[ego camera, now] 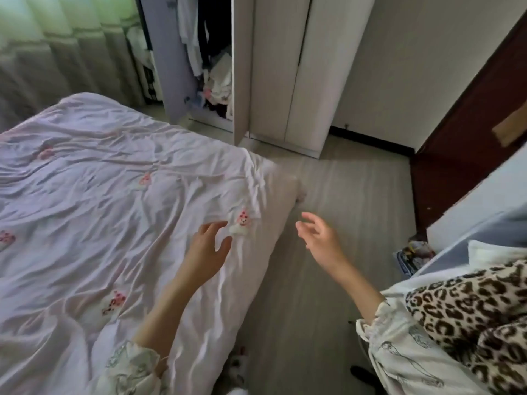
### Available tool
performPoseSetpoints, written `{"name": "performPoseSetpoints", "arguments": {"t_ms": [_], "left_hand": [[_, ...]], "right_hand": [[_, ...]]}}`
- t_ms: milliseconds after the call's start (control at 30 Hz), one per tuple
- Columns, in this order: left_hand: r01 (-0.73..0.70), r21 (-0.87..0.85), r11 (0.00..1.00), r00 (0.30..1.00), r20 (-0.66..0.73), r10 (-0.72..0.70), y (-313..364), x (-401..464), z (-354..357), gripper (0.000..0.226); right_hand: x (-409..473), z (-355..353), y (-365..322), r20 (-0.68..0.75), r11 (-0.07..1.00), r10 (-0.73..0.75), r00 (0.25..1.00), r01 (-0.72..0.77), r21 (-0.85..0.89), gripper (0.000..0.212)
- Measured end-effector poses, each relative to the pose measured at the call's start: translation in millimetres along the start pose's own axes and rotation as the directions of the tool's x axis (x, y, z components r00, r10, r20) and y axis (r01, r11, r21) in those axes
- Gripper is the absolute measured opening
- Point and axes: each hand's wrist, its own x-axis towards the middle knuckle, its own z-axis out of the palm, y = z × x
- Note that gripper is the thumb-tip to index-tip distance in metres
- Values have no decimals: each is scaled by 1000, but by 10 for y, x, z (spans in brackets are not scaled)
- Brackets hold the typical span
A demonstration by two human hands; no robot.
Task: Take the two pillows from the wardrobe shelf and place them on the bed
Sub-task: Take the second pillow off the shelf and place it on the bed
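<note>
The bed (94,178) fills the left half, covered by a wrinkled pale pink quilt with small cartoon patches. My left hand (206,252) hovers over the quilt near the bed's right edge, fingers spread, holding nothing. Out over the floor to the right of the bed is my right hand (320,238), fingers apart and empty. The white wardrobe (271,69) stands at the far end beyond the bed's foot. Its left door (168,61) is swung open and shows hanging clothes and a pile of garments (218,81). No pillow is visible on the bed or in the wardrobe.
Grey wood-look floor (342,195) runs between bed and wall. A dark brown door (470,132) stands at the right. A leopard-print fabric (470,317) lies on a surface at the lower right. Curtains (57,52) hang at the upper left. Small items (416,255) sit on the floor.
</note>
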Motion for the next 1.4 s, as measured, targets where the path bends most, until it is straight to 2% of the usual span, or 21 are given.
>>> {"name": "performPoseSetpoints", "arguments": {"t_ms": [200,467,700,867,1067,1200,1400], "left_hand": [[-87,-23,996,994,57,88,373,1368,409,39],[-104,-21,994,993,48,105,849,3263,714,38],[-179,1,984,971,162,177,1469,4626,1420,40],[-196,0,981,970,147,193,1821,5733,1930,41],[-170,-19,985,970,172,171,2228,6944,2361,41],[-145,-19,989,986,83,147,2358,7712,2437,41],[-48,4,999,999,-6,48,2177,8672,2444,41]], "right_hand": [[1239,-493,-65,-75,999,-25,997,23,-27,38],[2921,-1122,-161,-152,1000,-12,988,8,-27,36],[4265,-1795,-49,-200,1000,15,980,-12,15,31],[5411,-2401,-40,-209,1000,-24,978,21,-13,29],[6722,-2965,-192,-136,999,-41,990,38,-27,31],[7630,-3148,-339,-89,997,-71,994,67,-45,28],[8898,-2967,-513,32,992,-115,993,117,-55,17]]}}
